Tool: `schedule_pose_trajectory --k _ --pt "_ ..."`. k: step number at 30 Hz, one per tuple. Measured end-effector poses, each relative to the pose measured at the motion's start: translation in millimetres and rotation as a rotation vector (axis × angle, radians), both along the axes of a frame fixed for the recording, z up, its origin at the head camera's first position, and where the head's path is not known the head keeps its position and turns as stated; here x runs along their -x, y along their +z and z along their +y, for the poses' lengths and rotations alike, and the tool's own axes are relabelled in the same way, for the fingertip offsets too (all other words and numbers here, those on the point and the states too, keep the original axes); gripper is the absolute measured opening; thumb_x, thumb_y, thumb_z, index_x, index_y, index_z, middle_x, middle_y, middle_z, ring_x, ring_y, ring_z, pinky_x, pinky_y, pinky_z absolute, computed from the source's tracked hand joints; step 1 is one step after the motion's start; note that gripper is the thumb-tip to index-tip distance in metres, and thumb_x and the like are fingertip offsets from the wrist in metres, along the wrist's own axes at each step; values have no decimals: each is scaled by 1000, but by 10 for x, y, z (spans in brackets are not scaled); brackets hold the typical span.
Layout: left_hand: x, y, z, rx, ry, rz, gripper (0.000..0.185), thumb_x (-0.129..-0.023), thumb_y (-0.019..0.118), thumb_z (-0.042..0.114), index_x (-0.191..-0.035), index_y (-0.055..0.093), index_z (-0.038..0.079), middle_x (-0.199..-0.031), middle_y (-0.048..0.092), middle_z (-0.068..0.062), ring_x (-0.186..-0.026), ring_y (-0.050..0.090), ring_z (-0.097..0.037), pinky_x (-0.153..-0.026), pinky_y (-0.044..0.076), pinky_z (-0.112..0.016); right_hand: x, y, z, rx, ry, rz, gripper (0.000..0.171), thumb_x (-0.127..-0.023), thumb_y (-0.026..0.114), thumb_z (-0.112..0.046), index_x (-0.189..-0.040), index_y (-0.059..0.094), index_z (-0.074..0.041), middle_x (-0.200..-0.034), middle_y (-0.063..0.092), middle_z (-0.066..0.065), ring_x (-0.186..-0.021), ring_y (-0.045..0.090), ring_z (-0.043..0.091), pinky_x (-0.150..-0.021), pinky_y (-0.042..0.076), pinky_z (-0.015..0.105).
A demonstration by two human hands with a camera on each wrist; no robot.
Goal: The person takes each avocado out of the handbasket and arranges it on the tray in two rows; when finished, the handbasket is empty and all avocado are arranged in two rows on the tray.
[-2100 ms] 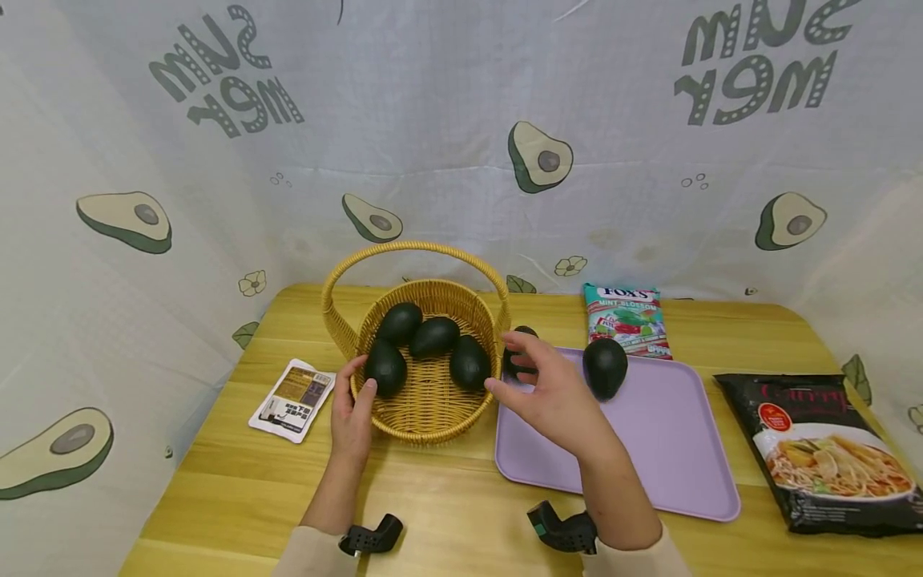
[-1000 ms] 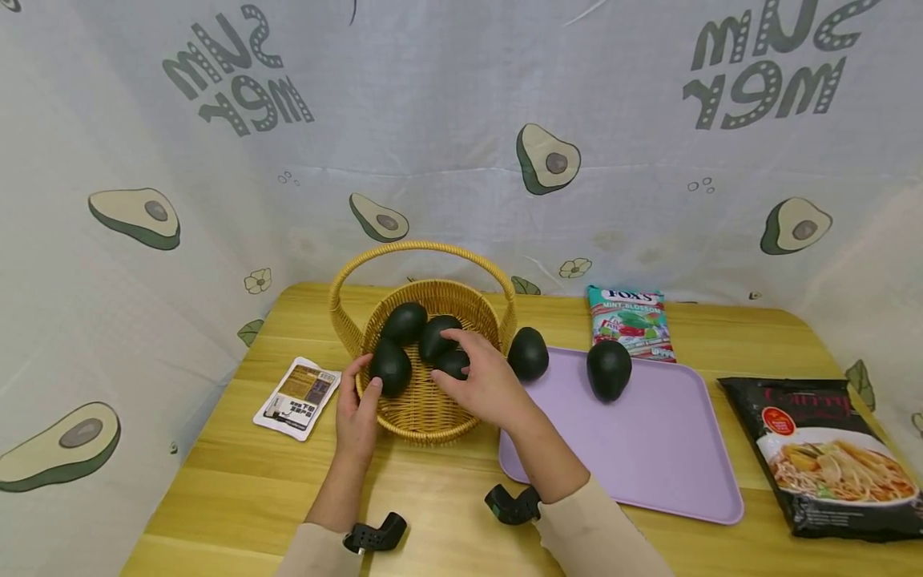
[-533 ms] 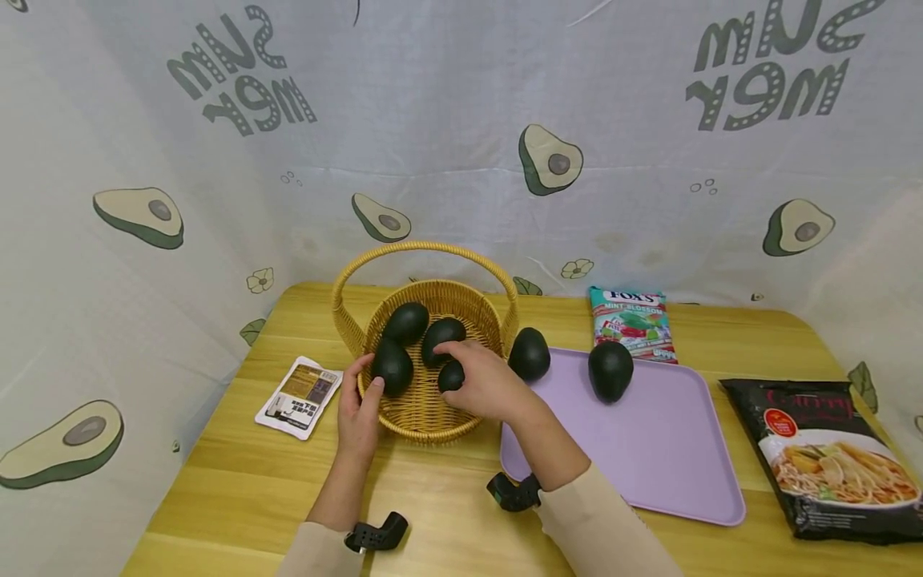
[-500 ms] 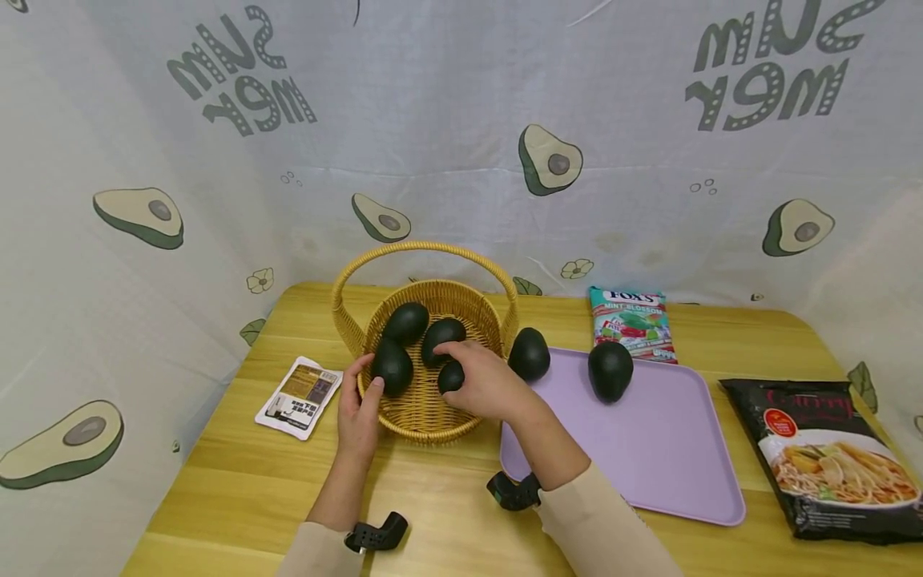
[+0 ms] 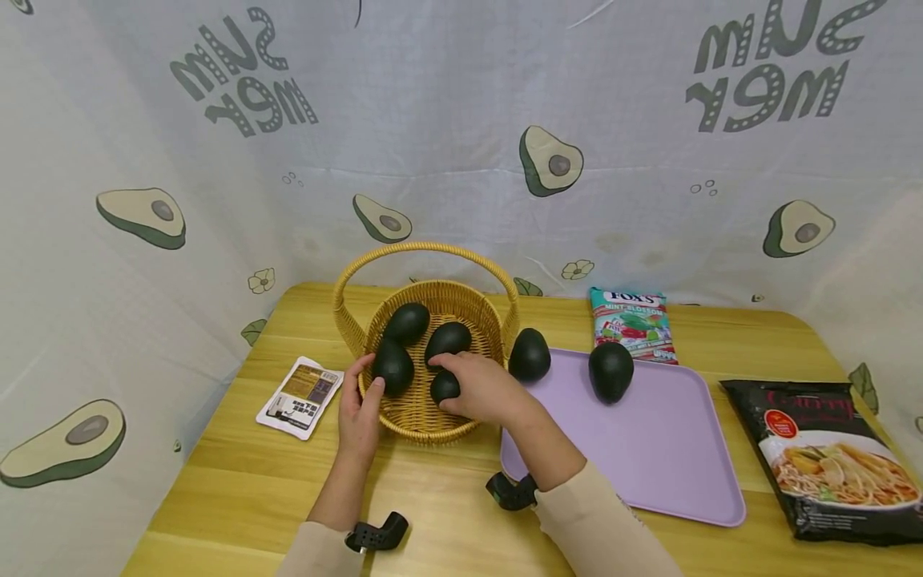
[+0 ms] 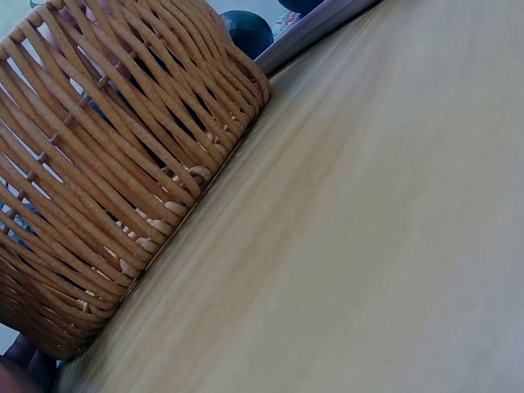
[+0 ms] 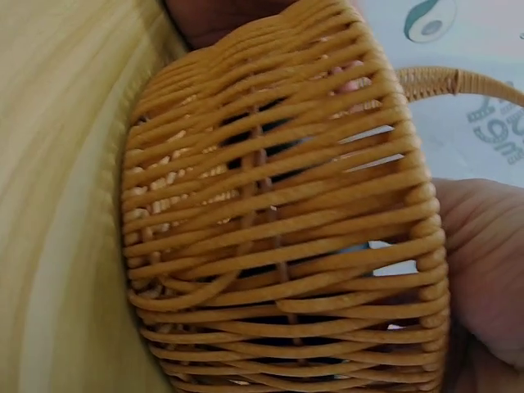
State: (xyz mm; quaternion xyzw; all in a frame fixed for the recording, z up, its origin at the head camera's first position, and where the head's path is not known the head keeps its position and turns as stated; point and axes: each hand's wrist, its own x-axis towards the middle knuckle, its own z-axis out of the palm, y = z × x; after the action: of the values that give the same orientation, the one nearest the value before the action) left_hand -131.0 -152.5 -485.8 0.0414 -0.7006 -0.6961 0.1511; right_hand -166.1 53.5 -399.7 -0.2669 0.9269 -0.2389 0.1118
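Note:
A yellow woven basket [image 5: 425, 435] with a tall arched handle stands on the table, holding several dark green avocados. My left hand [image 5: 359, 417] grips its left rim, thumb on the inner side beside an avocado [image 5: 392, 370]. Reaching over the right rim, my right hand [image 5: 485, 389] curls thumb and fingers round an avocado [image 5: 445, 387] low in the basket. Another avocado [image 5: 450, 336] lies just behind those fingers, and one more [image 5: 408, 322] lies at the back left. In the right wrist view, the basket wall [image 7: 278, 213] hides most of the avocados.
A lilac tray [image 5: 663, 449] sits right of the basket, with one avocado [image 5: 611, 372] on it and another [image 5: 530, 355] at its back left corner. Behind is a Fox's candy bag [image 5: 633, 324]. A black noodle pack [image 5: 829, 461] lies far right, a white pouch [image 5: 300, 398] left.
My right hand has come from beside the tray's avocado into the basket and taken hold of an avocado, which has shifted left and toward me. My left hand stays on the rim.

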Motion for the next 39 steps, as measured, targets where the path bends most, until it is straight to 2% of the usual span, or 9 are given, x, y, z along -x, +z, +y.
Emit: schedule_pose_trajectory --k 5,11,16,20,26,32,35,39 --pt "-5 4 1 3 -4 -4 42 -103 48 8 -144 46 1 -159 37 -16 -153 24 -24 -124 15 -51 -21 -33 -16 -14 34 35 52 -90 78 -33 -138 64 -17 -136 65 12 -124 63 34 -105 48 51" --pt "-8 2 3 4 -3 -4 42 -103 48 8 -144 46 1 -159 37 -16 -153 23 -25 -124 15 -52 -34 -42 -29 -65 45 -11 63 -85 82 -28 -144 60 -24 -145 60 10 -131 58 35 -108 45 55" --pt "-6 -3 4 4 -4 -1 42 -103 49 8 -144 47 1 -158 39 -16 -152 25 -24 -123 16 -51 -45 -37 -26 -69 58 -14 63 -87 82 -29 -145 58 -25 -145 59 10 -130 59 34 -108 46 53" --pt "-1 3 5 5 2 5 42 -103 49 8 -144 47 1 -156 41 -16 -150 28 -24 -122 17 -50 -51 -41 -10 -16 68 -4 62 -88 80 -35 -145 58 -24 -143 60 9 -128 60 33 -106 47 53" --pt "-1 6 -2 12 8 6 42 -103 48 8 -144 47 0 -156 42 -16 -150 28 -24 -122 17 -50 -56 -82 19 101 63 41 60 -89 78 -41 -144 57 -29 -141 63 3 -124 63 25 -102 50 49" --pt "-6 14 -5 21 10 4 41 -103 48 8 -144 47 1 -156 42 -17 -149 29 -24 -122 17 -51 -105 -137 38 223 -7 84 63 -89 76 -48 -146 55 -33 -144 62 -3 -126 63 22 -102 52 47" --pt "-5 18 -1 25 14 3 41 -103 49 9 -144 48 1 -155 43 -17 -149 30 -25 -122 17 -51 -147 -150 53 290 -57 88 64 -89 77 -48 -146 54 -33 -145 61 -4 -118 67 22 -99 53 47" --pt "-3 13 4 30 14 -1 42 -103 49 9 -144 48 2 -156 43 -16 -150 30 -25 -123 17 -51 -197 -157 89 390 -113 71 65 -88 79 -43 -147 53 -34 -148 58 -2 -126 63 26 -103 51 51"
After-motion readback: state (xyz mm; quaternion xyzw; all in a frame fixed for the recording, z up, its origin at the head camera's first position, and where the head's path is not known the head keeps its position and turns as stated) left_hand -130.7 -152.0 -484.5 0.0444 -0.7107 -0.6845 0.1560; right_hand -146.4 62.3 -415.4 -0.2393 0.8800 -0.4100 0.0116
